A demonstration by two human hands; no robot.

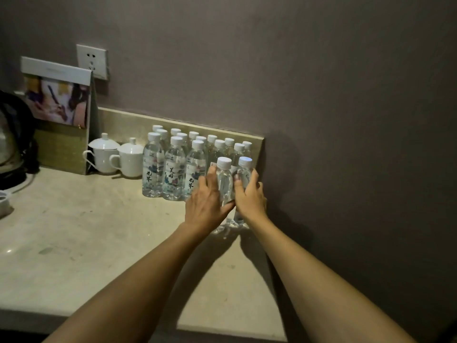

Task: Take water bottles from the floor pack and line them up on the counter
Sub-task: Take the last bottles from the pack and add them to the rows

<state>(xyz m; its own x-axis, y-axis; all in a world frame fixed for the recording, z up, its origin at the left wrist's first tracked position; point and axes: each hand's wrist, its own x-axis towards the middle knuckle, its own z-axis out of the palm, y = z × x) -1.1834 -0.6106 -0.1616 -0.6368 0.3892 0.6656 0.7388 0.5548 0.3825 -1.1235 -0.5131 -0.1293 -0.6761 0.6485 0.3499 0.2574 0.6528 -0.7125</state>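
I seem to be in a hotel room: left of the bottled water [188,162] on my stone counter [74,243] stand 2 lidded white cups [116,157], a folded display card [59,112], a kettle [12,137], under a wall socket [92,61].

Pale stone bench [103,233]. Back right corner: water bottles [174,169] upright in rows against the backsplash. Just left of them, two lidded white cups [116,157]. Back left: standing card [59,115], kettle [12,137] at left edge.
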